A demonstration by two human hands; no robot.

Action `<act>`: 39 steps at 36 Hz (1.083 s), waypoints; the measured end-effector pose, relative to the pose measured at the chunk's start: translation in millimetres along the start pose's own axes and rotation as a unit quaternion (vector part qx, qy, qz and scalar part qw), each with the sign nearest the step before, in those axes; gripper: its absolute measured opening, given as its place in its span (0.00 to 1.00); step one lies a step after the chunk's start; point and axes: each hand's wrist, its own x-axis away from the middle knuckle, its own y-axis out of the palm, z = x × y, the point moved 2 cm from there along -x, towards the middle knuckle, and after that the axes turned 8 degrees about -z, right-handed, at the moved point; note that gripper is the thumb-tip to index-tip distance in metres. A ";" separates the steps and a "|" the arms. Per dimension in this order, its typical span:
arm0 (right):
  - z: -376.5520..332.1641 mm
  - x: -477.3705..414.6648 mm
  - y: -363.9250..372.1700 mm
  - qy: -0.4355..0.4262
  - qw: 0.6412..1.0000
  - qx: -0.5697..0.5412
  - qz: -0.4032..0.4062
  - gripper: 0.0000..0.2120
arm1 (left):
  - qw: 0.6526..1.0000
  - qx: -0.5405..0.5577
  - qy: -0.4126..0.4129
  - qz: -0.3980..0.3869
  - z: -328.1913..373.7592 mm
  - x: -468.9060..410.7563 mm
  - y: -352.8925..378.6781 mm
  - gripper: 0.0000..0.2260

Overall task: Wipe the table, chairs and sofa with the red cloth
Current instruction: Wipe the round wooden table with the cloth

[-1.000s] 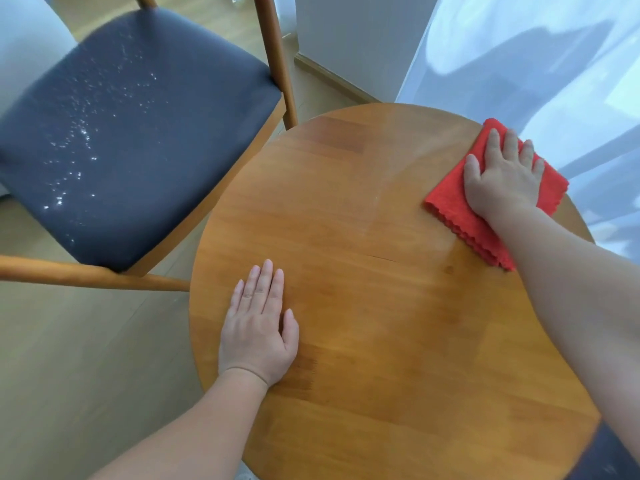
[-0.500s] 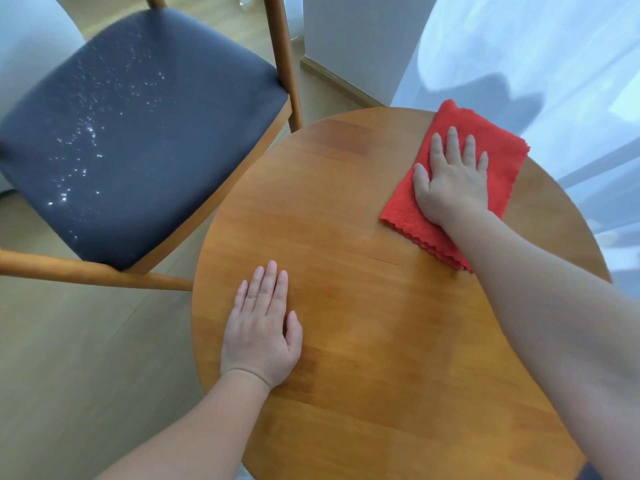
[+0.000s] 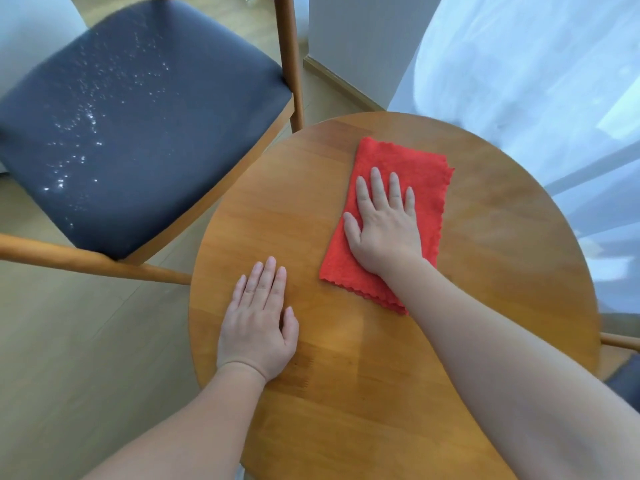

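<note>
Hiding part of the red cloth (image 3: 398,157), right hand (image 3: 384,230) apparently presses.

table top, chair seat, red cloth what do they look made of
Table top: wood, planks joined with visible grain, glossy varnished sheen. Chair seat: dark padded cover, perhaps leather or vinyl; shiny specks sit on its surface. Red cloth: soft fuzzy fabric, likely microfibre, with a wavy edge.

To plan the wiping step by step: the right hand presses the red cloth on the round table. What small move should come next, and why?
Probably slide the right hand and red cloth toward the near edge of the table: the cloth covers only its far part, while the left hand lies flat nearby.
</note>
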 end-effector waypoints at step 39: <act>57.8 -102.8 -44.6 0.065 0.997 -0.017 0.038 0.33 | 1.000 0.016 0.002 -0.014 -0.3 0.0 -0.3 0.26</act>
